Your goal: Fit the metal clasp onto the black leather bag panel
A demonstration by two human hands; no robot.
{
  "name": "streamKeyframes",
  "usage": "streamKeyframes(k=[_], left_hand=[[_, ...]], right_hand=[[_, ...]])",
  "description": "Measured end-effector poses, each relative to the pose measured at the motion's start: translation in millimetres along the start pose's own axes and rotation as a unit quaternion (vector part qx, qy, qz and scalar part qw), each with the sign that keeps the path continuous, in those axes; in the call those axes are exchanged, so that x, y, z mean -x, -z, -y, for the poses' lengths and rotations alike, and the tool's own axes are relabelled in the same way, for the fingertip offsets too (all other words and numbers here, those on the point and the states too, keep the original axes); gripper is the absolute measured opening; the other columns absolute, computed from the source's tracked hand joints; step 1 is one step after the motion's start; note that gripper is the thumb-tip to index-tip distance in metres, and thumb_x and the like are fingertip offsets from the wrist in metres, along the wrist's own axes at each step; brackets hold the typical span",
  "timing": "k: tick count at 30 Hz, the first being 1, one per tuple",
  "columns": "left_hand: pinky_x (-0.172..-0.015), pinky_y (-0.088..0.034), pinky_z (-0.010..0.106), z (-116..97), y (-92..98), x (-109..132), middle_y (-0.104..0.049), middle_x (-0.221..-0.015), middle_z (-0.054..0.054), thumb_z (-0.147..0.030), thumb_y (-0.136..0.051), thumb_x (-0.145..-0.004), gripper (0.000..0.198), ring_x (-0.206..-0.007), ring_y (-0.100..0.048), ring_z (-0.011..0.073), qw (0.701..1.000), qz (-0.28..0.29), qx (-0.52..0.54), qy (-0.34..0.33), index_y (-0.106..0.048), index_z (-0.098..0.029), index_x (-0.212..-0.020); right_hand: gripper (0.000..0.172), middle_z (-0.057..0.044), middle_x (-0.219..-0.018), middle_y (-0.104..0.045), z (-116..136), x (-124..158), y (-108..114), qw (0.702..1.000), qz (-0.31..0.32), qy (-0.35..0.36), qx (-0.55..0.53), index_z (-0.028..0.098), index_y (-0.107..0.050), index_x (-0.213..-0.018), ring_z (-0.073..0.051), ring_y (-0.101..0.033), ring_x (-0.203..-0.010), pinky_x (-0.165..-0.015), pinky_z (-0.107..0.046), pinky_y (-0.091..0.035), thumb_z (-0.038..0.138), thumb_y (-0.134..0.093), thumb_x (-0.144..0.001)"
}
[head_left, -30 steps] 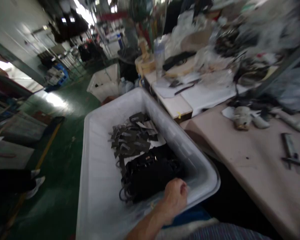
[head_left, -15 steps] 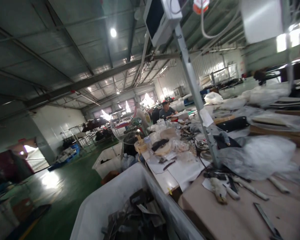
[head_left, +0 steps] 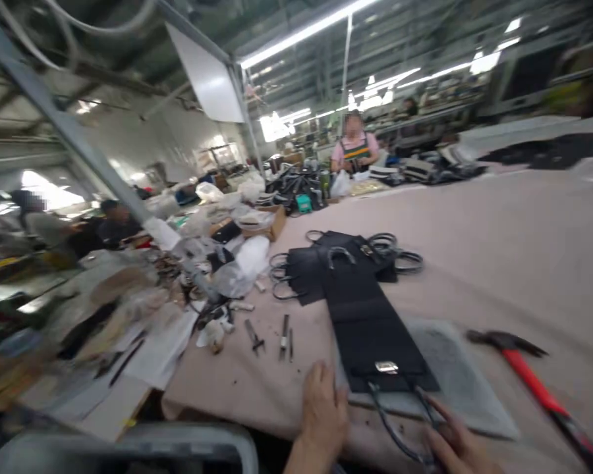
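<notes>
A long black bag panel [head_left: 375, 322] with a silver metal plate [head_left: 386, 367] lies across a grey-white slab [head_left: 467, 375] at the table's near edge. Dark looped handles hang from its near end, and my right hand [head_left: 454, 438] pinches one handle [head_left: 427, 407]. My left hand [head_left: 321, 408] rests by the table edge, left of the panel, its fingers curled; whatever they hold, if anything, is hidden. Right of the slab lies a claw hammer [head_left: 526, 375] with a red grip. Behind the panel, more black bag pieces [head_left: 304, 270] with loop handles lie overlapped.
On the table [head_left: 499, 263] lie a caliper-like tool [head_left: 254, 336] and a slim blade tool [head_left: 284, 339]. Plastic bags [head_left: 247, 260] and a metal post [head_left: 79, 131] stand left. A white bin [head_left: 227, 441] sits below. Across the table sits a person [head_left: 356, 148].
My view has swung right and down, from the bin and factory aisle to the table. Both hands, the black panel and the hammer have come into sight.
</notes>
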State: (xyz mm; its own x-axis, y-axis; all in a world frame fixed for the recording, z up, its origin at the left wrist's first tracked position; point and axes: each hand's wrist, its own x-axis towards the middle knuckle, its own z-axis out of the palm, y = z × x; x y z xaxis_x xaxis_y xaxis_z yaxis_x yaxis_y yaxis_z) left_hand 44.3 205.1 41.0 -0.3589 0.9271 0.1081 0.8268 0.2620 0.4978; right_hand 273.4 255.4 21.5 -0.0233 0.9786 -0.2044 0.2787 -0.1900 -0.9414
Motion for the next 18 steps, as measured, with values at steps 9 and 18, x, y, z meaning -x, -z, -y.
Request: streamKeyframes(k=[9,18], left_hand=[[-0.122,-0.033,0.056,-17.2,-7.3,-35.1,-0.036,-0.161,0.021,-0.043,-0.061,-0.091,0.072,-0.150,-0.033,0.0361,0.995,0.045,0.024,-0.088,-0.042,-0.010,-0.152],[-0.123,-0.027,0.061,-50.7,-16.6,-85.5,-0.030,-0.164,0.020,-0.048,-0.061,-0.091,0.071,-0.155,-0.019,0.0400,0.989,0.067,-0.025,-0.130,-0.046,-0.011,-0.150]], right_hand=[[0.079,0.004,-0.067,-0.049,17.9,12.3,-4.5,0.992,0.063,-0.048,-0.098,0.017,-0.051,-0.146,-0.017,-0.051,-0.051,-0.047,-0.028,-0.044,0.058,-0.059,-0.079],[0.080,0.005,-0.070,-0.049,11.1,18.8,-5.5,0.980,0.086,-0.084,-0.156,0.017,-0.038,-0.155,-0.015,-0.053,-0.050,-0.048,-0.027,-0.048,0.057,-0.059,-0.088]])
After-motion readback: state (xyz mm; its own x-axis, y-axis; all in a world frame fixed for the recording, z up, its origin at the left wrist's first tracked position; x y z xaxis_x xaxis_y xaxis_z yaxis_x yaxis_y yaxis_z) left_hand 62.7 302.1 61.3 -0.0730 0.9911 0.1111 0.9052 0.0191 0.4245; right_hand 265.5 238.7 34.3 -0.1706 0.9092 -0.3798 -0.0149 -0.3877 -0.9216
